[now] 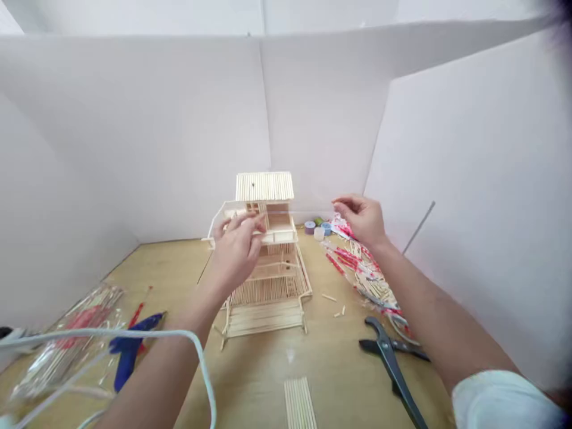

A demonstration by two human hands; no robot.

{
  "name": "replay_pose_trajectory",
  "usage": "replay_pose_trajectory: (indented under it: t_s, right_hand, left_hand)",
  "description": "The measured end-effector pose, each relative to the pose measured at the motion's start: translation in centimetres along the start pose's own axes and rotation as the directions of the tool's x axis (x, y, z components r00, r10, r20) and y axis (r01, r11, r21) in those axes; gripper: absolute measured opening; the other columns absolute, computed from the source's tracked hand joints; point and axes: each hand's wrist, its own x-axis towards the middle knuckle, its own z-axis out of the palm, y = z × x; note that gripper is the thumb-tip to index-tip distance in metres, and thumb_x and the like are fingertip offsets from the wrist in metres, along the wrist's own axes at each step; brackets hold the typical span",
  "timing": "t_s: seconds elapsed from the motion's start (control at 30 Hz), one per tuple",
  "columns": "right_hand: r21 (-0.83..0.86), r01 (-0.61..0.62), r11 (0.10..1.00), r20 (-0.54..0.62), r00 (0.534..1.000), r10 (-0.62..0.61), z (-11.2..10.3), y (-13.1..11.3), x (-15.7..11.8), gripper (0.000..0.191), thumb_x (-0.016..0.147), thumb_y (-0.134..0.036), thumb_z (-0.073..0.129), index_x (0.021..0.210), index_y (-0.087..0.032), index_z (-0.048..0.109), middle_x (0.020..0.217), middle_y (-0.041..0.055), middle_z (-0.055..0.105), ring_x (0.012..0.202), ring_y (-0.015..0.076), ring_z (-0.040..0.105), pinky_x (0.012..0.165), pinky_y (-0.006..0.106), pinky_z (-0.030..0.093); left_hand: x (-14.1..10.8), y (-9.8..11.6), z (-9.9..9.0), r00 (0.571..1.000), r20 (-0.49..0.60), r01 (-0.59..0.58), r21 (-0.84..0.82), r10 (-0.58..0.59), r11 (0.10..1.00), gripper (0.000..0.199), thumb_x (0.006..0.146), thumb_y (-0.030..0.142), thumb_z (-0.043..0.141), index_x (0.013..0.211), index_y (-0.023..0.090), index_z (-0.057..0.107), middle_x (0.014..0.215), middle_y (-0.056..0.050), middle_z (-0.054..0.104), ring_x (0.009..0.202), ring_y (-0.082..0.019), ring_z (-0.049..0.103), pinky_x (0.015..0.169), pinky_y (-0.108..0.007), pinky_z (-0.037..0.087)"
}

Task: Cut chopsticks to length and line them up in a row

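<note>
In front of me stands a model house (264,187) built of thin wooden sticks, with a slatted roof, a railed balcony and a lower slatted part. My left hand (239,244) is at the balcony's left side, fingers apart and loosely bent; whether they touch the sticks I cannot tell. My right hand (360,217) is raised to the right of the house, thumb and fingers pinched together. A thin, pale, see-through strand (308,212) runs from its fingertips leftward to the house beside my left fingers. Where its left end is fixed is hidden.
A blue glue gun (129,351) lies at left beside a bag of sticks (67,339), with a pale cable (196,345) crossing in front. At right are cutters (388,351), loose sticks and red-white wrappers (353,262), and small tubs (310,227). Joined sticks (300,405) lie near me.
</note>
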Motion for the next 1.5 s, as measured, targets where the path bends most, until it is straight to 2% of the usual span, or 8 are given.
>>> replay_pose_trajectory:
  t_s: [0.23,0.3,0.37,0.47,0.53,0.73,1.07,1.5]
  right_hand:
    - [0.043,-0.004,0.999,0.016,1.000,0.004,-4.3,-4.7,-7.4,0.011,0.082,-0.032,0.078,0.090,-0.024,0.078,0.067,-0.0020,0.067,0.053,0.0103,0.053,0.051,0.025,0.045]
    - [-0.043,-0.183,0.982,0.192,0.963,0.188,-5.3,-5.3,-11.9,0.016,0.080,-0.030,0.080,0.095,-0.024,0.079,0.068,-0.0016,0.068,0.053,0.0101,0.053,0.049,0.024,0.044]
    - [-0.134,-0.381,0.915,0.382,0.832,0.403,-5.9,-5.1,-16.9,0.019,0.079,-0.031,0.080,0.096,-0.024,0.079,0.063,-0.0014,0.066,0.052,0.0116,0.055,0.048,0.024,0.044]
    - [-0.192,-0.581,0.791,0.417,0.681,0.602,-6.0,-3.6,-23.4,0.022,0.080,-0.036,0.078,0.096,-0.021,0.079,0.067,0.0010,0.067,0.055,0.0131,0.056,0.050,0.026,0.045]
    - [-0.173,-0.656,0.735,0.353,0.655,0.668,-5.8,-2.4,-26.2,0.025,0.080,-0.039,0.077,0.097,-0.020,0.078,0.066,0.0007,0.066,0.055,0.0124,0.054,0.051,0.026,0.043]
    - [-0.079,-0.701,0.709,0.169,0.691,0.703,-5.2,0.1,-27.7,0.026,0.078,-0.038,0.077,0.096,-0.019,0.077,0.063,-0.0011,0.062,0.053,0.0108,0.050,0.051,0.025,0.038]
    - [-0.171,-0.641,0.748,0.199,0.721,0.664,-5.5,1.1,-26.9,0.021,0.080,-0.034,0.074,0.093,-0.019,0.076,0.062,-0.0017,0.062,0.053,0.0119,0.051,0.053,0.027,0.039]
    - [-0.496,-0.133,0.858,0.218,0.937,0.271,-5.5,1.5,-27.4,0.013,0.088,-0.026,0.065,0.097,-0.022,0.074,0.097,0.0069,0.072,0.090,0.0237,0.066,0.077,0.038,0.052]
  left_hand:
    - [-8.3,2.6,-1.6,0.902,-0.395,0.028,-0.353,-0.177,0.935,0.023,0.090,0.010,0.054,0.110,0.021,0.059,0.121,-0.005,0.070,0.117,-0.020,0.064,0.109,-0.042,0.045]
    - [-12.8,3.3,-0.5,0.904,-0.331,0.101,-0.448,-0.270,0.888,0.016,0.092,0.014,0.054,0.106,0.020,0.060,0.112,-0.005,0.071,0.108,-0.020,0.067,0.102,-0.041,0.050]
    - [-17.5,4.1,1.0,0.905,-0.166,0.269,-0.494,-0.393,0.827,0.011,0.094,0.017,0.054,0.101,0.020,0.062,0.103,-0.004,0.071,0.098,-0.019,0.069,0.095,-0.038,0.053]
    - [-23.2,5.0,3.1,0.880,0.124,0.462,-0.449,-0.458,0.765,0.016,0.095,0.019,0.053,0.105,0.019,0.065,0.100,-0.005,0.071,0.091,-0.017,0.068,0.086,-0.032,0.054]
    - [-25.3,5.1,4.1,0.868,0.230,0.496,-0.415,-0.439,0.763,0.019,0.095,0.022,0.053,0.109,0.018,0.066,0.103,-0.007,0.071,0.094,-0.018,0.067,0.087,-0.033,0.054]
    - [-25.1,3.8,4.7,0.885,0.324,0.437,-0.323,-0.336,0.840,0.025,0.098,0.023,0.049,0.116,0.017,0.065,0.114,-0.010,0.071,0.107,-0.022,0.065,0.097,-0.040,0.051]
    - [-22.0,2.9,6.7,0.845,0.470,0.430,-0.311,-0.256,0.848,0.020,0.093,0.023,0.056,0.102,0.015,0.072,0.101,-0.009,0.074,0.094,-0.022,0.067,0.089,-0.038,0.053]
    - [-22.8,3.0,7.6,0.757,0.507,0.634,-0.420,-0.412,0.649,0.021,0.085,0.037,0.068,0.088,0.019,0.078,0.084,-0.005,0.078,0.073,-0.019,0.068,0.069,-0.031,0.051]
